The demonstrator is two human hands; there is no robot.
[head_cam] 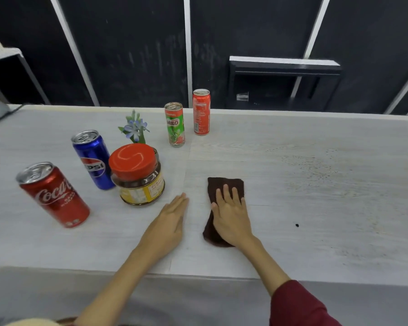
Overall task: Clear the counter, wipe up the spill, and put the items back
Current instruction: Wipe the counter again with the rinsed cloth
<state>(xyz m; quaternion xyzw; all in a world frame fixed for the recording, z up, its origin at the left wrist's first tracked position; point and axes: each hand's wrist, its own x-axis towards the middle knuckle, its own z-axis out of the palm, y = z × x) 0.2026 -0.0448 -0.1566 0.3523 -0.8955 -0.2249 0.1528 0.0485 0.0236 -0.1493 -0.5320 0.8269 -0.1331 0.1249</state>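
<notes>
**Right hand pressing a brown cloth on the pale counter**

Head view: the right hand (231, 217) lies flat on a dark brown folded cloth (224, 187), fingers straight and spread, pressing it onto the pale wood-grain counter (316, 231) near the middle. The cloth is a narrow rectangle with a soft, towel-like surface; its far end shows beyond the fingertips and its near end shows under the wrist. The left hand (170, 222) rests just left of the cloth, palm down, fingers straight and together, holding nothing.

To the right of the cloth a faint speckled patch (311, 165) marks the counter, and a small dark spot (297, 225) sits nearer.

On the left stand a Coca-Cola can (54, 194), a Pepsi can (93, 158) and a red-lidded jar (137, 175) with a yellow label. Behind the jar is a sprig of blue flowers (134, 127); farther off stand a Milo can (174, 124) and a slim red can (201, 112).
</notes>
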